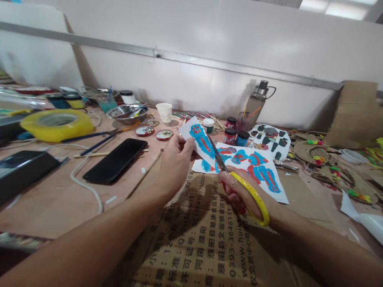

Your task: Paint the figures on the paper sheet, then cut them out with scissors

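Between the thumb and fingers of my left hand (178, 161) is a piece of white paper (187, 128) with a blue and red painted shape. My right hand (239, 189) grips a pair of scissors (249, 188) with yellow handles. Their dark blades lie at the right edge of the held paper; whether they are cutting into it I cannot tell. Behind and below the scissors rests a larger white sheet (277, 171) with several blue and red painted shapes. Printed brown cardboard (185, 239) lies under both hands.
On the left are a black phone (115, 161), a yellow tape roll (58, 124) and a white cable (86, 181). Farther back stand a metal bowl (128, 113), a paper cup (164, 113), paint jars (229, 136) and a bottle (257, 101). Woven craft pieces (317, 153) lie at right.
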Motion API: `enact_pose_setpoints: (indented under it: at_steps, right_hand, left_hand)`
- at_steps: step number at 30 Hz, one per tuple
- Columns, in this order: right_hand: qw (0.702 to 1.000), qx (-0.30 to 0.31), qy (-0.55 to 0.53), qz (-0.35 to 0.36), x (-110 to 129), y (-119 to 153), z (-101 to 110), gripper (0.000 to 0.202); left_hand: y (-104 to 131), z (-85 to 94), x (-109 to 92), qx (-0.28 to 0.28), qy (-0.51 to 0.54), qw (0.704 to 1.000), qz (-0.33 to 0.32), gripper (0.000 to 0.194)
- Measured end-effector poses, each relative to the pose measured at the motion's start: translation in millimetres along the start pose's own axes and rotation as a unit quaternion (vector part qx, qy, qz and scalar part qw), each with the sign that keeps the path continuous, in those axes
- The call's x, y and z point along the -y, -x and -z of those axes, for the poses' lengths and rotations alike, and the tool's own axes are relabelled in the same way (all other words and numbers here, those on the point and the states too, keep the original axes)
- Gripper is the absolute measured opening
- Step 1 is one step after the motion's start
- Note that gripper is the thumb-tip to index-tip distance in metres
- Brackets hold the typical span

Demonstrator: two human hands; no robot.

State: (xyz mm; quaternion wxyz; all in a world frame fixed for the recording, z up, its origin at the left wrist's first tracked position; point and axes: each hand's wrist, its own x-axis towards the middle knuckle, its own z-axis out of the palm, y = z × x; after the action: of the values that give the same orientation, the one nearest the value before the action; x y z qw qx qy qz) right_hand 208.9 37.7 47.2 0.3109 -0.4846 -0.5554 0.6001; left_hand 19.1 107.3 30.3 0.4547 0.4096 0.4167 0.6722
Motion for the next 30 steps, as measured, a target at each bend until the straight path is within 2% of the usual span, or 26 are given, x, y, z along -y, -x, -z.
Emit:
enact_pose_setpoints:
  at_steps: [3, 13, 21, 30]
  right_hand:
    - [1.0, 0.001, 0.014, 0.019, 2.0, 0.9, -0.5, 0.07]
    - [1.0, -0.001, 0.018, 0.022, -1.3, -1.6, 0.6, 0.073]
    - [1.0, -0.018, -0.002, 0.012, -5.6, 0.3, 1.0, 0.059]
    - [1.0, -0.019, -0.01, -0.005, 0.4, -0.2, -1.7, 0.068]
  left_hand:
    - [-0.2, -1.2, -2.0, 0.02, -0.022, 0.999, -0.015, 0.033]
    - [-2.4, 1.7, 3.8, 0.025, -0.035, 0.999, -0.02, 0.035]
    - [-1.5, -0.9, 2.3, 0.034, 0.0, 0.999, -0.006, 0.039]
    - [0.9, -3.3, 2.0, 0.043, 0.041, 0.998, 0.021, 0.032]
